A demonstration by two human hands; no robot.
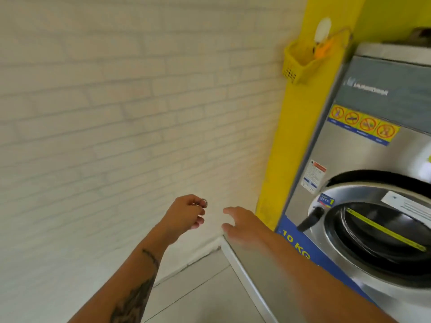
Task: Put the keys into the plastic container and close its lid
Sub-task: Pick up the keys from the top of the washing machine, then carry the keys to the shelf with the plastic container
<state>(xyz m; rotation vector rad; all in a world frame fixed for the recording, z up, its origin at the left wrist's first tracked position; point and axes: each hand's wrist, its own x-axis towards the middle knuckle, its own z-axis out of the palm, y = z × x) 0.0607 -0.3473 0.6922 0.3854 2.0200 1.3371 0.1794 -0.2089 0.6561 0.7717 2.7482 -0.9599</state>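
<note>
My left hand [186, 213] is closed around the keys [203, 202]; only a metal key ring shows, sticking out past my fingers, and the rest is hidden in my fist. A short gap to its right, my right hand [240, 223] is stretched forward with fingers spread and nothing in it, above the near corner of a washing machine. Both hands are held out in front of a white brick wall. A yellow perforated plastic container [300, 64] hangs from a hook high on a yellow wall strip, far above both hands. I see no lid on it.
A steel front-loading washing machine [363, 183] fills the right side, with its round door [382, 238] and black handle. The white brick wall [116, 113] covers the left. Pale floor tiles [203, 287] lie below between my arms.
</note>
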